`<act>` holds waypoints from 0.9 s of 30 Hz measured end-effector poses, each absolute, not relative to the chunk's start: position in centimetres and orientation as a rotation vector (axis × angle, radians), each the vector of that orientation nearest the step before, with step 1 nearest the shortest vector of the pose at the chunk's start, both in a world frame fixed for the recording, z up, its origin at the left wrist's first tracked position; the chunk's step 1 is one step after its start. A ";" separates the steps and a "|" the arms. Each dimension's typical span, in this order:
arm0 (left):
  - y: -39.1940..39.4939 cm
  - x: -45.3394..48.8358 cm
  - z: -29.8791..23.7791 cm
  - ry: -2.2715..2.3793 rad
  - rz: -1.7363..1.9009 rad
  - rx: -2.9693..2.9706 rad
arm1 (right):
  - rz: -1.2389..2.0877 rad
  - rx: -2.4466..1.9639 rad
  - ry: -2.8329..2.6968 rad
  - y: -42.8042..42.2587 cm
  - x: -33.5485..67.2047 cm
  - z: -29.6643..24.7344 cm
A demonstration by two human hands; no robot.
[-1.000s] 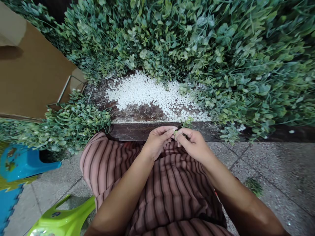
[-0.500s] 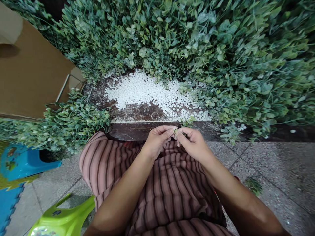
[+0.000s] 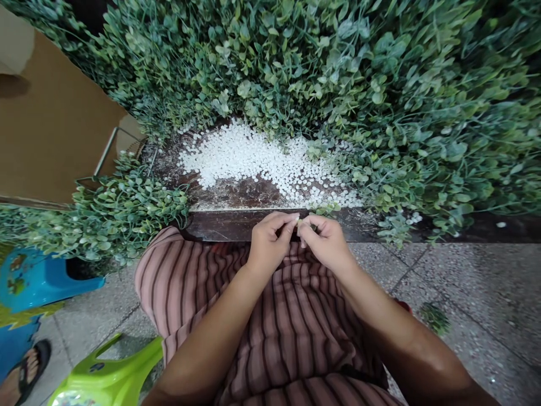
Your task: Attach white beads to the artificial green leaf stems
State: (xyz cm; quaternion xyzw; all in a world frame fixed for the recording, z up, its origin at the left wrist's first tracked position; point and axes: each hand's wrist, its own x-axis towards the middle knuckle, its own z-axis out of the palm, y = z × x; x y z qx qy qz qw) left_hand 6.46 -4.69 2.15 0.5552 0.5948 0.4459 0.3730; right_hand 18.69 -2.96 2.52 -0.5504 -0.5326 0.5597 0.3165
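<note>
My left hand [image 3: 270, 243] and my right hand [image 3: 324, 243] meet fingertip to fingertip over my striped lap [image 3: 253, 316], just in front of a dark wooden board's edge [image 3: 236, 224]. Both pinch a tiny pale green piece [image 3: 299, 223], mostly hidden by the fingers. A heap of small white beads [image 3: 257, 160] lies on the board right behind the hands. Dense artificial green foliage [image 3: 321, 84] surrounds the beads at the back and on both sides.
A brown cardboard box [image 3: 51, 124] stands at the left. A blue plastic stool [image 3: 38, 279] and a lime green one [image 3: 105, 378] sit at the lower left, with another person's sandalled foot [image 3: 25, 366] beside them. A loose green sprig [image 3: 435, 318] lies on grey paving at the right.
Both hands have shifted slightly up and left, still pinched together. A sandalled foot has come into view at the lower left corner.
</note>
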 end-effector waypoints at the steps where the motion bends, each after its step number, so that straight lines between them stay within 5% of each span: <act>1: -4.7 6.4 2.1 1.530 1.147 1.466 | 1.474 -1.444 -1.399 -2.9 18.6 2.4; 27: -4.1 5.9 0.5 1.499 1.246 1.427 | 1.436 -1.398 -1.399 -2.2 17.4 1.2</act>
